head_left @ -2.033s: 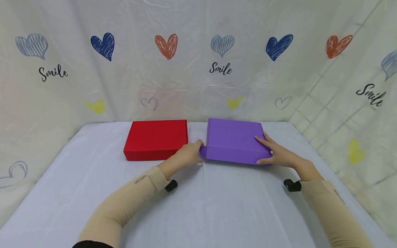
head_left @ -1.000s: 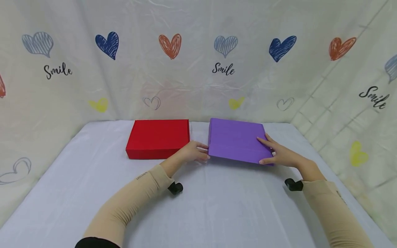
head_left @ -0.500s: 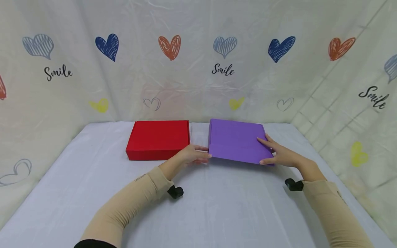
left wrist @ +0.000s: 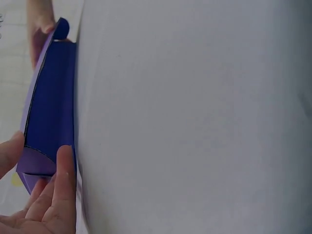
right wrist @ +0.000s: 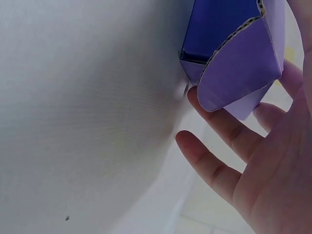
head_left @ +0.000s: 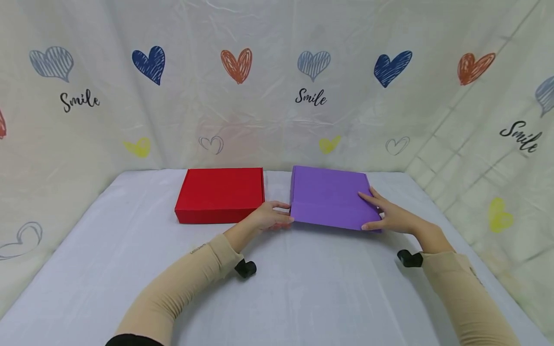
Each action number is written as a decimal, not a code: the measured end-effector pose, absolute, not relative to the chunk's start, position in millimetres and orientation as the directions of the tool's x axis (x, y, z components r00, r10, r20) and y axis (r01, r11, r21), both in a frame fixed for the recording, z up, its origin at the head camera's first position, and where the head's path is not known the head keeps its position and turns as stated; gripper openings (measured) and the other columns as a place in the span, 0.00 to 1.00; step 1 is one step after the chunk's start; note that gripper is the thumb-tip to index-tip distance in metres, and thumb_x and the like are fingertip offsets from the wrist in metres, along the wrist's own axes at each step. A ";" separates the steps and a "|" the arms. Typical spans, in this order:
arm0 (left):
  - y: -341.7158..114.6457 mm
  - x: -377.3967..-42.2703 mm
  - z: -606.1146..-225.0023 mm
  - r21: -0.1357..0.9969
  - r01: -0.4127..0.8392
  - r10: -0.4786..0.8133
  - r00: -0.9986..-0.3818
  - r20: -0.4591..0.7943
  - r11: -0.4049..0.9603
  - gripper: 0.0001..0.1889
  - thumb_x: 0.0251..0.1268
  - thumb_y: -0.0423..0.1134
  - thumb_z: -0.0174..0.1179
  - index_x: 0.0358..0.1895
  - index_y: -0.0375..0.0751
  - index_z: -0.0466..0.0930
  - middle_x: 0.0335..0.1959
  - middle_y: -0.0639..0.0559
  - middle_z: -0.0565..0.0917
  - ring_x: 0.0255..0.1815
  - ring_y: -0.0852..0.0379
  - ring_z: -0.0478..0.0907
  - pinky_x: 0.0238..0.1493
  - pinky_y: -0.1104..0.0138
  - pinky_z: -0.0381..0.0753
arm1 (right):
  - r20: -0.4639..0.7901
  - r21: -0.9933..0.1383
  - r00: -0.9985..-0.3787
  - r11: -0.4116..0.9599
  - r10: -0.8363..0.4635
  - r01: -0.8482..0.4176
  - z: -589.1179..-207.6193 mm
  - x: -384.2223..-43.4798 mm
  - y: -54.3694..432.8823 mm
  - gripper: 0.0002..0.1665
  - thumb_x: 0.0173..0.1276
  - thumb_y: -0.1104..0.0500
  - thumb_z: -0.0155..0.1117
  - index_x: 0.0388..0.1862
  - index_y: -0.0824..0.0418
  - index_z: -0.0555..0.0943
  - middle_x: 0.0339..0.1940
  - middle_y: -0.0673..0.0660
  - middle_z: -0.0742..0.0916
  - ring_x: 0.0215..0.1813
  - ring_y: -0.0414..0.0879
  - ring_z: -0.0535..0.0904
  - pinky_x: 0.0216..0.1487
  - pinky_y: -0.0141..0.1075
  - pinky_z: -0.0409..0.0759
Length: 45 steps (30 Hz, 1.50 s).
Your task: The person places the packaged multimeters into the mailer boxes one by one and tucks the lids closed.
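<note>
A purple cardboard box (head_left: 331, 190) lies on the table's far side, the front flap of its lid raised outward. At its front left corner is my left hand (head_left: 270, 217). The left wrist view has that thumb by the flap's edge and the straight fingers beside a side tab (left wrist: 36, 163); under the flap the front is in dark shade. My right hand (head_left: 391, 217) spreads over the front right corner, thumb at the flap's edge and a finger on the lid. Beneath, in the right wrist view, loose fingers (right wrist: 209, 165) extend beside the rounded right tab (right wrist: 239, 68).
A closed red box (head_left: 222, 192) lies to the left of the purple one, close to my left hand. A white cloth covers the table (head_left: 303, 288). Behind it hangs a pale curtain (head_left: 268, 120) printed with hearts and words.
Two seconds ago my left hand pinched the left side tab, which stuck out; it has since turned inward. The front flap has risen. My right hand has stayed at its corner.
</note>
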<state>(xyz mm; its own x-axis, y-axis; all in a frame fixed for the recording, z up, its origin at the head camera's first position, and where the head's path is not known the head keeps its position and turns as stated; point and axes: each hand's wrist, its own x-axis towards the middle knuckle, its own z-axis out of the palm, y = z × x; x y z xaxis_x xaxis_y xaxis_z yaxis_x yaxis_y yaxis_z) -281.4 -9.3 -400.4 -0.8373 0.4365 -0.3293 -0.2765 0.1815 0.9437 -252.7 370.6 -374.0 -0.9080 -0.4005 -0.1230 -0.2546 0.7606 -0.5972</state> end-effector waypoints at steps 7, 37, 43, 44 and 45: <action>-10.2 -281.1 -401.2 0.941 -0.236 0.428 -0.844 -0.321 0.241 0.27 0.68 0.36 0.69 0.68 0.36 0.74 0.54 0.43 0.86 0.46 0.50 0.88 0.46 0.66 0.82 | -0.115 -0.585 -0.910 0.767 -0.400 -0.263 -374.8 -243.8 371.3 0.61 0.65 0.49 0.77 0.85 0.62 0.49 0.82 0.75 0.40 0.72 0.77 0.63 0.69 0.68 0.61; 0.0 -284.5 -393.9 0.965 -0.230 0.377 -0.888 -0.261 0.128 0.32 0.70 0.26 0.63 0.76 0.37 0.68 0.69 0.35 0.75 0.64 0.44 0.79 0.66 0.53 0.76 | -0.129 -0.470 -0.955 0.864 -0.268 -0.179 -367.5 -216.6 387.5 0.45 0.60 0.44 0.79 0.66 0.73 0.77 0.53 0.65 0.88 0.42 0.46 0.82 0.37 0.36 0.78; -1.7 -288.4 -398.4 0.966 -0.220 0.392 -0.884 -0.256 0.136 0.32 0.70 0.27 0.63 0.76 0.38 0.68 0.69 0.36 0.76 0.62 0.45 0.81 0.66 0.53 0.76 | -0.136 -0.488 -0.950 0.854 -0.280 -0.181 -371.6 -217.7 390.7 0.43 0.64 0.45 0.76 0.66 0.74 0.77 0.52 0.63 0.89 0.49 0.48 0.83 0.44 0.40 0.80; -1.9 -288.8 -398.8 0.966 -0.220 0.393 -0.883 -0.256 0.136 0.32 0.70 0.27 0.63 0.76 0.38 0.68 0.69 0.36 0.76 0.62 0.45 0.81 0.66 0.53 0.76 | -0.137 -0.493 -0.949 0.851 -0.282 -0.181 -372.2 -218.1 391.7 0.42 0.65 0.46 0.76 0.66 0.74 0.77 0.51 0.63 0.89 0.49 0.48 0.83 0.45 0.40 0.80; -2.1 -289.1 -399.1 0.965 -0.223 0.392 -0.883 -0.259 0.136 0.32 0.70 0.27 0.64 0.76 0.38 0.68 0.69 0.36 0.76 0.62 0.45 0.81 0.67 0.53 0.75 | -0.138 -0.500 -0.948 0.846 -0.287 -0.184 -372.6 -218.6 392.5 0.42 0.65 0.46 0.75 0.67 0.74 0.76 0.51 0.62 0.89 0.49 0.48 0.84 0.46 0.40 0.81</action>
<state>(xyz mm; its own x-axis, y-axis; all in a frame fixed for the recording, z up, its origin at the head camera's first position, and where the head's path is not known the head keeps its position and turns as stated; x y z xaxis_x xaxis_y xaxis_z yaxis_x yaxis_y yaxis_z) -289.1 -2.1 -399.1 -0.8828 0.3921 -0.2587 -0.2225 0.1360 0.9654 -218.6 392.5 -372.6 -0.9478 -0.2875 -0.1382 -0.1838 0.8463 -0.5000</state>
